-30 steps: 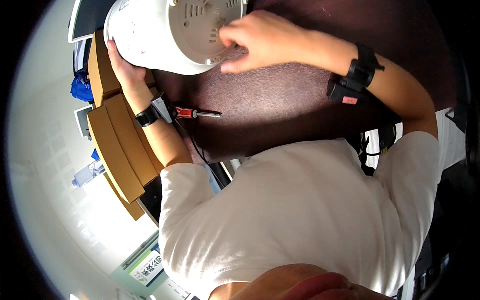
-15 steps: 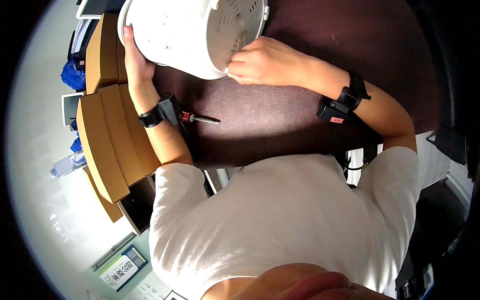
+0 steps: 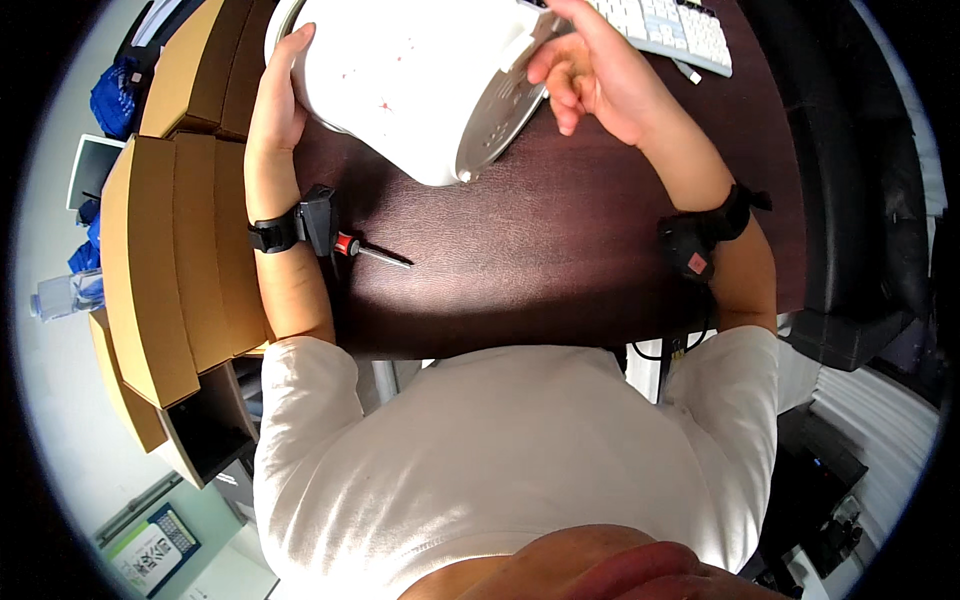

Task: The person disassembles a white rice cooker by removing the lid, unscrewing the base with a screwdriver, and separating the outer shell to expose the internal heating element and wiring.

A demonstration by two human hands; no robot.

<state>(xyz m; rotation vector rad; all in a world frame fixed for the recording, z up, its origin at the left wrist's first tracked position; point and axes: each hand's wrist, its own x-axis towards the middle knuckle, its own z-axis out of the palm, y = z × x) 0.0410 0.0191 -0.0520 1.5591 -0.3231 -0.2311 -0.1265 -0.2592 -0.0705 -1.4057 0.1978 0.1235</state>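
Note:
A white rice cooker (image 3: 400, 90) lies tilted on its side at the top of the view, its slotted base plate (image 3: 500, 120) facing right; its far end is cut off by the frame. My left hand (image 3: 277, 100) grips it at the left rim, thumb on the white wall, the other fingers mostly hidden. Close by the base, my right hand (image 3: 605, 85) has its fingers apart and loosely bent; whether a fingertip touches the upper edge is unclear. A screwdriver (image 3: 375, 250) with a red and black handle rests on the table beside my left wrist.
The dark brown table (image 3: 560, 250) carries a white keyboard (image 3: 670, 35) at the far right, with a white cable plug (image 3: 688, 72) near it. Brown cardboard boxes (image 3: 180, 260) stand along the left edge. Black straps with small devices sit on both my wrists.
My right hand has come off the base's near edge and moved up and right, its fingers opening. The rice cooker has turned, its base now showing more narrowly. The keyboard has come into view.

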